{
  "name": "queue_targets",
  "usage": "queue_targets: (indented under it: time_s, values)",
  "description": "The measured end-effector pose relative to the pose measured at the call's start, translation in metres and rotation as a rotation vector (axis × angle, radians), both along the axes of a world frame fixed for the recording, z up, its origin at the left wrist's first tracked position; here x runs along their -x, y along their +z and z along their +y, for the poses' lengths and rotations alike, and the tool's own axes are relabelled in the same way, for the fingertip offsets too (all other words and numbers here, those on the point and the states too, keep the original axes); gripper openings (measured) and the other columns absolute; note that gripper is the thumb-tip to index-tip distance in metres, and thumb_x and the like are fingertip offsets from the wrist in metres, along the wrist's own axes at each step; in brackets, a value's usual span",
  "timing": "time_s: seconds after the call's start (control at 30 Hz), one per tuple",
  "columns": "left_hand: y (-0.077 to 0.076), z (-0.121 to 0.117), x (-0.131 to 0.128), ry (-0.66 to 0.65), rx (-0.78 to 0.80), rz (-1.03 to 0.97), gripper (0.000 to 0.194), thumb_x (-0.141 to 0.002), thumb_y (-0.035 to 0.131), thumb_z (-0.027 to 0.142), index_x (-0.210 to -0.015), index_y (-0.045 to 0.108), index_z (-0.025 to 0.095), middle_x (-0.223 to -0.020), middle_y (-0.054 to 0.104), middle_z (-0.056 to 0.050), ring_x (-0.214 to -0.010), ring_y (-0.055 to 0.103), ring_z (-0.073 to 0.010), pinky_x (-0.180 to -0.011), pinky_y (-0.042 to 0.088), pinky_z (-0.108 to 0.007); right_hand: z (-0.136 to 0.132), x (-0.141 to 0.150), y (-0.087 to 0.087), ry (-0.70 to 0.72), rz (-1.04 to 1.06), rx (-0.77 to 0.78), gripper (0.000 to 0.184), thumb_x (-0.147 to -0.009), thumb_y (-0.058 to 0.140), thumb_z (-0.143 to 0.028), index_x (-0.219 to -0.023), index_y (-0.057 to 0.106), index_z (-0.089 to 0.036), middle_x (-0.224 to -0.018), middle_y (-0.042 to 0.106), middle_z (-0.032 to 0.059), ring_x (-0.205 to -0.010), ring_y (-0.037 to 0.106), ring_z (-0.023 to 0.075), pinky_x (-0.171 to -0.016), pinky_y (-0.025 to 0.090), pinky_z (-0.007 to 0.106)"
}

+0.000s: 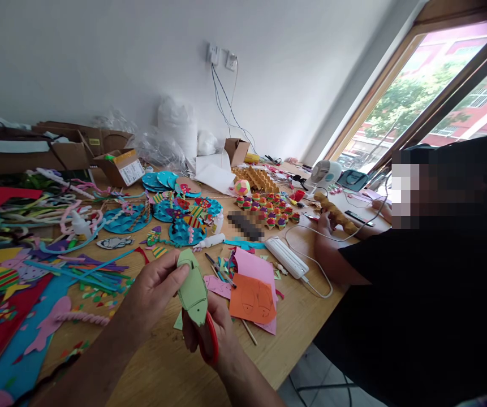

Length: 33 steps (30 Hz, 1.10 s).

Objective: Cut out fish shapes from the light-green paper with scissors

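Between thumb and fingers, my left hand (158, 285) pinches the top of a light green paper fish (193, 291) with pen lines drawn on it. Below it, my right hand (220, 325) is closed round the red handles of a pair of scissors (210, 342). The scissor blades are hidden behind the paper. Just right of my hands lie an orange paper square (252, 299) with fish outlines and a pink paper sheet (251, 263) under it. A pen (222, 270) rests near them.
A co-worker (447, 254) sits at the right, holding a brown egg-carton strip (334, 213). A white power strip (286, 257) with a cable lies near the table's right edge. Blue discs with paper fish (188, 217), glue bottles (211, 241) and pipe cleaners (56, 198) cover the table (158, 367).
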State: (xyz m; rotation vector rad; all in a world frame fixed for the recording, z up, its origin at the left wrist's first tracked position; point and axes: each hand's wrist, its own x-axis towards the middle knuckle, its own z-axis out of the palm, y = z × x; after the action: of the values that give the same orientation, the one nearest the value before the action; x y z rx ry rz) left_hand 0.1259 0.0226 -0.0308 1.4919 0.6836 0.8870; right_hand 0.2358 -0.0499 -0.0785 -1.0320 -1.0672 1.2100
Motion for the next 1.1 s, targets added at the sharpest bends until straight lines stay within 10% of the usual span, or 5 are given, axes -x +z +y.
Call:
queue_targets:
  time_s: [1.1]
  values:
    - [0.002, 0.007, 0.009, -0.182, 0.221, -0.024, 0.018, -0.082, 0.060, 0.033, -0.070, 0.060, 0.021, -0.060, 0.055, 0.006, -0.056, 0.046, -0.0113, -0.054, 0.039, -0.021, -0.005, -0.004, -0.004, 0.039, -0.030, 0.081, 0.062, -0.079, 0.051, -0.076, -0.060, 0.049, -0.017, -0.043, 0.045, -0.0045, -0.037, 0.038, 0.0053, -0.034, 0.026, 0.015]
